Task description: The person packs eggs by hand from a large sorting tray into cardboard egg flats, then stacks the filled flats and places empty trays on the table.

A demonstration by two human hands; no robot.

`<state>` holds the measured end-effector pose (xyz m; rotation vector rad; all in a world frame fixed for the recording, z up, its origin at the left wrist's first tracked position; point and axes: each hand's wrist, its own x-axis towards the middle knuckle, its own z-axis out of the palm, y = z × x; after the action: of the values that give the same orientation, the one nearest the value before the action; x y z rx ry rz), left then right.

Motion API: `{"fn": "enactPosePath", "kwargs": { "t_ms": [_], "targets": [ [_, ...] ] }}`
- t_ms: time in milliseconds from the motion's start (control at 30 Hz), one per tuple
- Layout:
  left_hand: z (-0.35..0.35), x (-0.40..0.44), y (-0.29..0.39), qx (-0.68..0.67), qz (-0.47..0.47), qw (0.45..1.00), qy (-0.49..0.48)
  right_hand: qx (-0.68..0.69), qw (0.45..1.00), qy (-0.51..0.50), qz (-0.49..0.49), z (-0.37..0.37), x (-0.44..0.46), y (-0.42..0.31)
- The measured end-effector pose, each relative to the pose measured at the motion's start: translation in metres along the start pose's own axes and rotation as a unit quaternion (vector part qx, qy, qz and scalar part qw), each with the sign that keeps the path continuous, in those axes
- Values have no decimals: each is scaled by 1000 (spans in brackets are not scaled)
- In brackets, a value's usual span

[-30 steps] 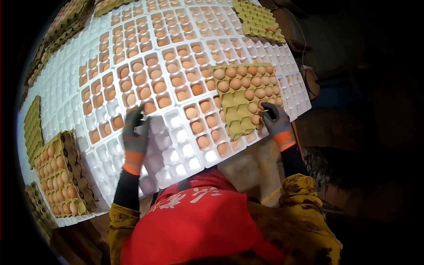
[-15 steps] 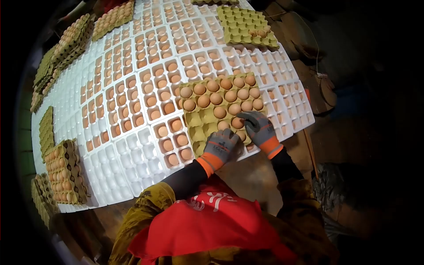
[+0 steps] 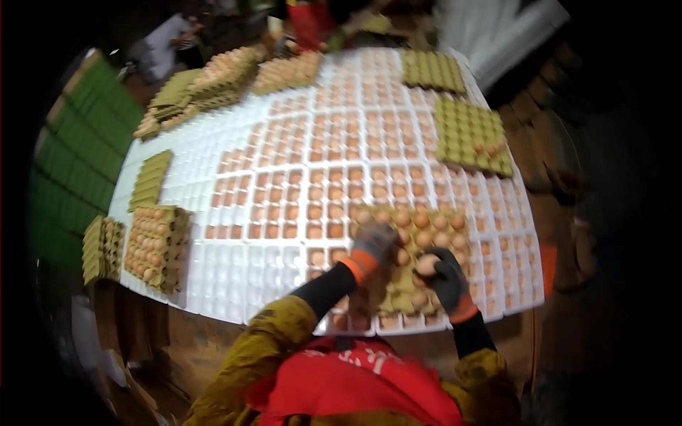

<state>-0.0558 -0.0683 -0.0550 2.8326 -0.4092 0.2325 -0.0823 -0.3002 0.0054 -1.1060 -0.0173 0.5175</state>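
My right hand (image 3: 449, 282), in a grey glove with an orange cuff, is closed around a light brown egg (image 3: 427, 265) above the front part of a yellowish pulp egg tray (image 3: 398, 302). My left hand (image 3: 378, 245), gloved alike, reaches over the tray's left side among the eggs near its back rows. Motion smears its fingers, so its grip is unclear. Brown eggs (image 3: 422, 221) fill much of the tray's back and right side, while bare cups show at the front left. The pulp tray rests on white plastic trays (image 3: 334, 248) with eggs in their square cells.
Empty white cells (image 3: 241, 273) lie at the front left. Stacked pulp trays with eggs (image 3: 153, 245) stand on the left edge, more egg stacks (image 3: 224, 74) at the back left. Mostly empty pulp trays (image 3: 469, 131) sit at right. Another person in red (image 3: 310, 25) is across the table.
My view has swung up and left, showing more of the far side. My left hand has moved to the tray's back left, and my right hand now holds an egg.
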Motion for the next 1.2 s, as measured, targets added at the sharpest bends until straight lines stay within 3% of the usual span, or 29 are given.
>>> {"fn": "enactPosePath", "kwargs": {
  "t_ms": [33, 67, 100, 133, 200, 233, 267, 300, 333, 367, 400, 433, 467, 500, 533, 567, 600, 700, 767, 800, 867, 900, 933, 1000, 1033, 1067, 1133, 1167, 1200],
  "targets": [
    [-5, 3, 3, -46, 18, 999, 13, -30, 999, -16, 21, -2, 5, -6],
    [-7, 7, 2, -27, 1, 1000, -7, -154, 986, -27, 51, -8, 16, -4],
    [-7, 12, 0, -7, -15, 999, -28, -383, 915, -25, -124, 14, 21, -5],
    [-14, 17, -3, -49, -57, 994, -80, -538, 809, -57, -229, 32, 24, -14],
    [-39, 10, -17, -148, -97, 982, -58, -773, 554, -70, -300, 31, 33, 8],
    [-42, 11, -27, -330, -148, 931, -55, -796, 526, -74, -291, 30, 38, 16],
    [-37, 9, -38, -502, -190, 842, -53, -818, 498, -77, -277, 31, 41, 21],
    [-36, 5, -49, -672, -172, 719, -45, -840, 470, -80, -258, 33, 40, 21],
    [-34, 1, -61, -811, -160, 562, -44, -772, 581, -90, -240, 31, 36, 14],
    [-40, -4, -62, -735, -72, 674, 25, -692, 685, -92, -210, 34, 29, -6],
    [-42, -5, -61, -677, -26, 735, 36, -601, 776, -84, -171, 32, 24, -23],
    [-46, -5, -61, -614, 18, 788, 54, -397, 910, -107, -47, 17, 27, -29],
    [-53, 5, -51, -618, -62, 783, 3, -156, 980, -101, 72, -1, 27, -33],
    [-59, 16, -41, -619, -142, 771, -47, -119, 990, -79, 6, -13, 22, -31],
    [-63, 26, -25, -619, -298, 717, -114, -89, 992, -56, -65, -19, 18, -31],
    [-54, 26, -14, -436, -197, 877, -38, -74, 996, -41, -41, -19, 17, -41],
    [-47, 27, -4, -223, -73, 970, 58, -61, 997, -35, -21, -17, 21, -53],
    [-38, 36, 27, 31, -46, 997, -50, -212, 976, -18, -46, -19, 44, -59],
    [-1, 42, 25, 72, -24, 996, -46, -368, 923, -17, -111, -14, 72, -47],
    [8, 45, 24, 71, -30, 995, -62, -512, 821, -32, -251, -25, 93, -31],
    [27, 37, 5, 45, 9, 999, 3, -683, 699, -13, -209, 5, 109, -30],
    [-45, 28, 16, -47, -36, 997, -48, -713, 675, -27, -189, 10, 116, -30],
    [-74, 14, 12, -130, -76, 987, -51, -742, 649, -38, -165, 17, 121, -27],
    [-88, -23, -16, -252, -120, 960, 29, -836, 525, -65, -143, 45, 119, -30],
    [-99, -44, -36, -338, -164, 926, 36, -858, 499, -82, -85, 50, 126, -24],
    [-102, -66, -61, -373, -232, 898, 30, -869, 482, -64, -94, 53, 127, -20],
    [-97, -127, -118, -389, -272, 869, 142, -853, 512, -39, -97, 48, 138, -16],
    [-106, -162, -145, -444, -352, 812, 139, -818, 569, -13, -88, 55, 136, -21],
    [-122, -192, -168, -426, -408, 791, 165, -779, 622, 15, -78, 61, 129, -26]
  ]
}}
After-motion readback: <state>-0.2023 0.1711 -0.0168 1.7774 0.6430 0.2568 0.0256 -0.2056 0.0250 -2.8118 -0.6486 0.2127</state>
